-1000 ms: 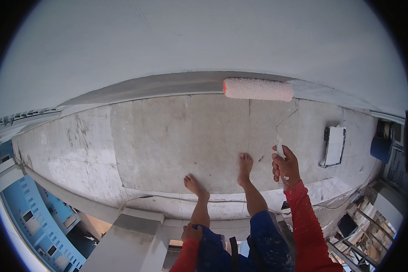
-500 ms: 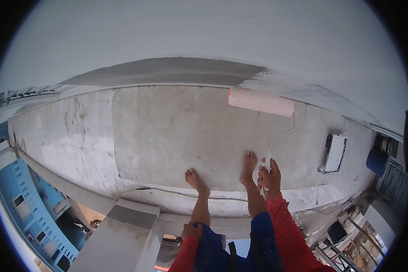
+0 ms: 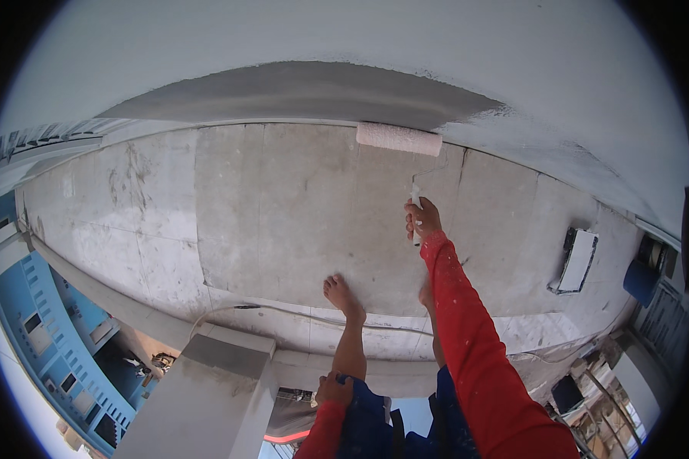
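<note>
My right hand (image 3: 426,219) is closed round the white handle of a paint roller (image 3: 398,139), with that arm stretched forward. The roller's pale pinkish fluffy sleeve lies at the foot of the wall (image 3: 344,34), close to its lower edge. Fresh whitish paint covers much of the wall, while a long grey patch (image 3: 306,92) shows low down in front of me. My left hand (image 3: 334,389) rests on my left thigh over blue shorts, holding nothing that I can see; its fingers lie loosely against the leg.
To the right on the grey tiled floor (image 3: 321,206) stands a paint tray (image 3: 576,261) with white in it. Beyond it is a blue bucket (image 3: 640,280). A hose (image 3: 344,321) runs behind my bare feet, along a ledge with a pillar (image 3: 214,382) and a drop beyond.
My right hand has reached forward and left, bringing the roller from over the floor to the wall's base. My left hand stays on the thigh.
</note>
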Available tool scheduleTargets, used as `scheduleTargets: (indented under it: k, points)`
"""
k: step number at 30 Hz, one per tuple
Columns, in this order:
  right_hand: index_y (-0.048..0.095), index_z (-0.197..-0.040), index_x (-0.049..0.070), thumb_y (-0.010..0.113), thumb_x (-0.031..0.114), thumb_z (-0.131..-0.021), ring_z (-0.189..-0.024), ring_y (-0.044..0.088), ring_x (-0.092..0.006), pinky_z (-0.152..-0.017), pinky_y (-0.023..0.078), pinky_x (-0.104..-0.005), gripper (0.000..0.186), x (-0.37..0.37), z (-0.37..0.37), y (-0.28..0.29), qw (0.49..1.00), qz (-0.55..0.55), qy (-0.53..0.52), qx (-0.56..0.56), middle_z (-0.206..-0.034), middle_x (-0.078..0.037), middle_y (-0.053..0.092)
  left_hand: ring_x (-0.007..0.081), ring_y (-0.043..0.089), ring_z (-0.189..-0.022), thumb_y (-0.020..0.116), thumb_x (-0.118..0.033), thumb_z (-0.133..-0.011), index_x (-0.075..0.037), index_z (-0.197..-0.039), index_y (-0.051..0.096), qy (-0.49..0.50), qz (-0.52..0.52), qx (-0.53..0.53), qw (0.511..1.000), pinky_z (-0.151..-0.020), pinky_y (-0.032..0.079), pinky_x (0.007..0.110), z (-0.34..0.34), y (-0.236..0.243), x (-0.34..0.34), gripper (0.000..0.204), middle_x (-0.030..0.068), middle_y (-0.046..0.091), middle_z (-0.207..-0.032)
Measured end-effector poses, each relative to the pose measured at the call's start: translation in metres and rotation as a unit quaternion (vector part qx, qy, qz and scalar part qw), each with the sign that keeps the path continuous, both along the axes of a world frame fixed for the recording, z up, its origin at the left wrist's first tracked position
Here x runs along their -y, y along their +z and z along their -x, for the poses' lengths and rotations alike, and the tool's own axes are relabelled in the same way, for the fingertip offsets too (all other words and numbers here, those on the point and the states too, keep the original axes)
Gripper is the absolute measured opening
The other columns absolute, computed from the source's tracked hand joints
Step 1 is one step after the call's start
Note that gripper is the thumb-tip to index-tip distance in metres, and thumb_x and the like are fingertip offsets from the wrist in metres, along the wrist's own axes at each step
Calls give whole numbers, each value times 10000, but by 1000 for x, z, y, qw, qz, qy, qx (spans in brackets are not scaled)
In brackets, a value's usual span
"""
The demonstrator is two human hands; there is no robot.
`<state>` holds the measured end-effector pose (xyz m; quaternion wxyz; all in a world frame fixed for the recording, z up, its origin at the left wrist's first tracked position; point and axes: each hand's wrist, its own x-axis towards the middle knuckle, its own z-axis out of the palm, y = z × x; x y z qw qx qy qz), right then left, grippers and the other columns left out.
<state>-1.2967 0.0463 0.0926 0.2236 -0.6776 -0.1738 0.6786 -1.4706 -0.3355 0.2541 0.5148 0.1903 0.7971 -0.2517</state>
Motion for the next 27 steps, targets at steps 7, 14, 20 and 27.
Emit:
scheduleTargets:
  k: [7, 14, 20, 27]
  points:
    - [546, -1146, 42, 620, 139, -878, -418, 449, -100, -351, 379, -288, 295, 16, 9, 115, 1000, 6, -20, 17, -638, -6, 498, 382, 599, -1151, 629, -446, -814, -155, -1251, 639, -4, -12, 5, 1000, -996, 475, 466, 22, -1, -8, 525, 184, 602, -1245]
    - [532, -1238, 53, 586, 100, -905, -419, 418, -66, -351, 354, -254, 340, 45, 16, 261, 996, -59, -54, 35, -638, 10, 476, 380, 597, -1156, 622, -453, -813, -157, -1260, 637, -4, -44, 49, 998, -997, 476, 464, 59, -1, -14, 537, 186, 605, -1245]
    - [539, -1224, 59, 560, 76, -906, -399, 397, -47, -342, 352, -230, 318, 77, 46, 304, 990, -84, -83, 82, -597, 27, 452, 371, 591, -1176, 602, -450, -825, -172, -1308, 612, -11, -36, 68, 997, -1016, 467, 454, 79, 0, -2, 557, 195, 591, -1270]
    - [536, -1214, 52, 599, 108, -875, -402, 429, -75, -339, 369, -273, 350, 70, 101, 193, 998, 3, -45, 38, -612, 12, 478, 376, 596, -1158, 604, -456, -824, -171, -1294, 619, 22, -39, 84, 995, -1004, 474, 456, 98, -9, 11, 550, 203, 595, -1249]
